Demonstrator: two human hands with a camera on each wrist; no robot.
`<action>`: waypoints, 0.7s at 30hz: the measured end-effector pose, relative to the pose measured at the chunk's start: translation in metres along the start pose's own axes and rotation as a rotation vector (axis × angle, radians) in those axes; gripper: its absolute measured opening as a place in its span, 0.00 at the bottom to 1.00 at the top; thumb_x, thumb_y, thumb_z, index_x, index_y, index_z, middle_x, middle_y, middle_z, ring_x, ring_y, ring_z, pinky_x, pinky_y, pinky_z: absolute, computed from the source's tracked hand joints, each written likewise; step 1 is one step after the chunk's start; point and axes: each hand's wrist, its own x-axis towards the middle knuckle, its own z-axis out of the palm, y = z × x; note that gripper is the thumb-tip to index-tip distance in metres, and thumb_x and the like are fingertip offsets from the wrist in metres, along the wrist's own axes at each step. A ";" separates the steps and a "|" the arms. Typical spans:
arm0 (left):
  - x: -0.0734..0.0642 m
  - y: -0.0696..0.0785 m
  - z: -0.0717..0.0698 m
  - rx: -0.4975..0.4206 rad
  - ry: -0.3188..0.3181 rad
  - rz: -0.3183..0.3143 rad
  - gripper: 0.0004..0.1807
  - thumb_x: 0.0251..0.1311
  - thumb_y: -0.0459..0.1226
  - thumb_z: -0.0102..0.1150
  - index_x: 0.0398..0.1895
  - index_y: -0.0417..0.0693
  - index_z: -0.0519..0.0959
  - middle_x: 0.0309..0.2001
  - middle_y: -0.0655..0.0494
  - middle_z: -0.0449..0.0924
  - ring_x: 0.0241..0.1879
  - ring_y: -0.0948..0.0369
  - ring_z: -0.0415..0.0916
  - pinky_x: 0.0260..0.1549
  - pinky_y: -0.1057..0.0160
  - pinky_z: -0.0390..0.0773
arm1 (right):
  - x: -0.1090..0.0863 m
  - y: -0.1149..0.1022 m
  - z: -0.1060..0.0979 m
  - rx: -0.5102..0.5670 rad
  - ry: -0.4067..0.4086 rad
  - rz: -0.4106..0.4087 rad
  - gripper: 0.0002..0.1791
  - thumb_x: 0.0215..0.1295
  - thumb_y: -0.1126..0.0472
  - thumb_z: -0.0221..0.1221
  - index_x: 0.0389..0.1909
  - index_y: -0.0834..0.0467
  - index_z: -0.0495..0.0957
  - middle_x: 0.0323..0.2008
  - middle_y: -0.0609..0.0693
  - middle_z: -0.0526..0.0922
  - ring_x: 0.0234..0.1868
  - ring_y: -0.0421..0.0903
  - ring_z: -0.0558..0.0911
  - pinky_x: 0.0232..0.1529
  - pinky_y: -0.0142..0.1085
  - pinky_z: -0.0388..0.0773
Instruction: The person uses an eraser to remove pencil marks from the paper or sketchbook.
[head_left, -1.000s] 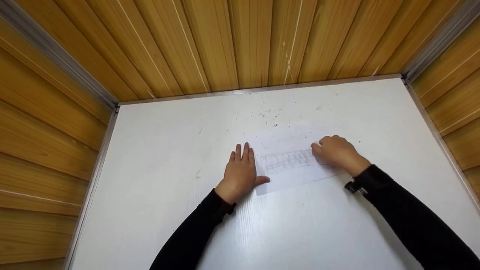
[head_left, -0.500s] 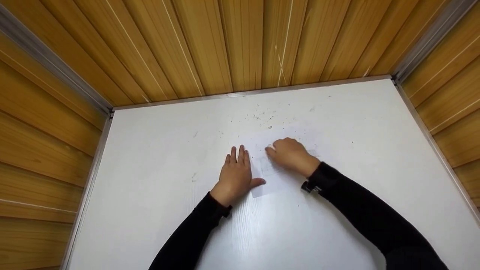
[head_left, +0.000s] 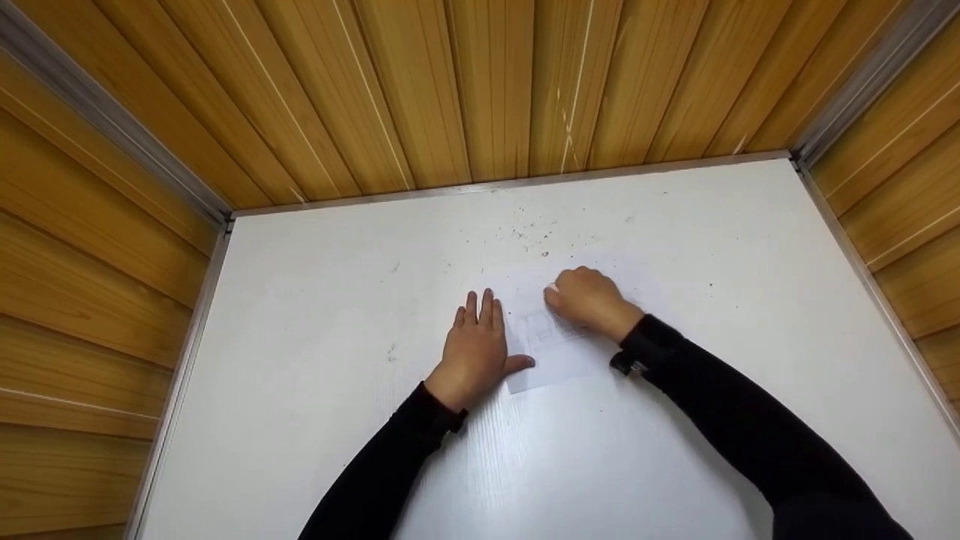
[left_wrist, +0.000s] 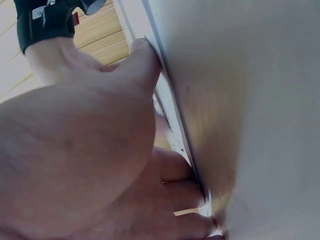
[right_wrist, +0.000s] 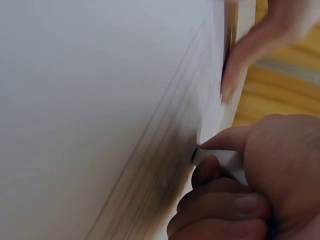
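Note:
A sheet of white paper (head_left: 551,375) lies on the white table, with faint pencil lines (head_left: 538,330) across its middle. My left hand (head_left: 476,352) rests flat at the sheet's left edge, fingers straight and thumb out over the paper. My right hand (head_left: 589,300) curls its fingers round a white eraser (right_wrist: 227,162), whose darkened end touches the paper in the right wrist view. Long pencil lines (right_wrist: 150,135) run up to the eraser there. In the head view this hand covers part of the drawing, and little of the eraser shows.
Dark crumbs (head_left: 544,236) are scattered over the table (head_left: 337,300) beyond the sheet. Wood-patterned panels (head_left: 427,90) stand behind the table and on both sides. A metal strip (head_left: 465,187) runs along the far edge.
My right hand has moved left over the sheet from its right side, covering part of the crosshatched drawing. Its lines at the left look fainter. The left hand stays in place on the paper.

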 end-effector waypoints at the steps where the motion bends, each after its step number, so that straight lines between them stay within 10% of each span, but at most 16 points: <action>1: 0.001 0.001 0.000 -0.002 -0.006 -0.001 0.67 0.66 0.80 0.50 0.88 0.34 0.56 0.89 0.38 0.54 0.89 0.40 0.52 0.87 0.46 0.63 | -0.004 0.014 -0.005 0.010 -0.010 0.019 0.31 0.83 0.47 0.48 0.49 0.71 0.86 0.49 0.71 0.89 0.48 0.68 0.88 0.55 0.62 0.86; 6: 0.006 0.006 0.001 0.006 -0.001 -0.001 0.68 0.65 0.80 0.50 0.88 0.35 0.56 0.89 0.39 0.54 0.89 0.40 0.53 0.86 0.47 0.64 | -0.024 0.076 -0.027 0.038 -0.024 0.122 0.35 0.84 0.45 0.46 0.60 0.74 0.83 0.59 0.75 0.85 0.55 0.68 0.85 0.62 0.64 0.81; 11: 0.006 0.009 0.001 0.028 0.019 0.011 0.68 0.64 0.81 0.50 0.88 0.35 0.58 0.89 0.39 0.56 0.88 0.39 0.56 0.85 0.47 0.66 | -0.032 0.093 -0.034 0.032 -0.017 0.152 0.33 0.83 0.46 0.46 0.52 0.74 0.83 0.49 0.72 0.86 0.44 0.62 0.81 0.49 0.57 0.82; 21: 0.003 0.007 0.001 0.030 0.045 0.024 0.66 0.66 0.80 0.50 0.87 0.35 0.59 0.88 0.38 0.58 0.87 0.39 0.58 0.84 0.47 0.68 | -0.006 -0.002 -0.011 0.030 -0.004 0.050 0.32 0.86 0.45 0.46 0.46 0.69 0.86 0.45 0.68 0.89 0.44 0.64 0.87 0.53 0.59 0.86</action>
